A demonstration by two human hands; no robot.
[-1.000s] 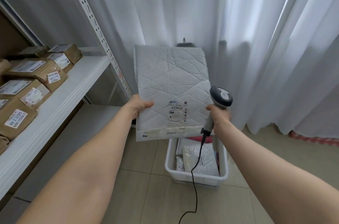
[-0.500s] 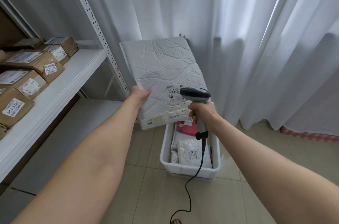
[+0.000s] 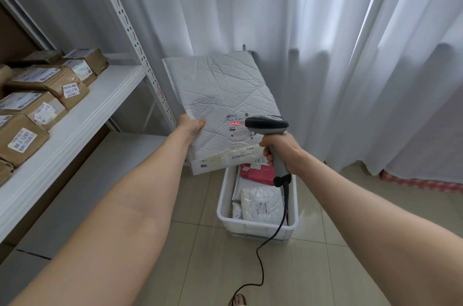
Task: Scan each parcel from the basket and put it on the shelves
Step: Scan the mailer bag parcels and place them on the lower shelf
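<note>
Shelf (image 3: 82, 117) occupies the left of the frame, with boxes (image 3: 45, 85) in rows on it. Parcel (image 3: 220, 95) is at centre frame, the left hand (image 3: 191, 125) gripping its left edge. Scanner (image 3: 268, 126), gripped by the right hand (image 3: 280, 150), sits in front of the parcel's lower right part. Basket (image 3: 223, 208) stands on the floor (image 3: 325, 268) below both, with further parcels (image 3: 260, 205) inside. Curtain (image 3: 325, 30) hangs behind, across the upper and right frame.

A small parcel storeroom.
White metal shelves (image 3: 87, 110) carry labelled brown parcels (image 3: 50, 82); a white basket (image 3: 260, 230) of mailers (image 3: 260, 205) stands on the tiled floor (image 3: 200, 268) before white curtains (image 3: 325, 30).
</note>
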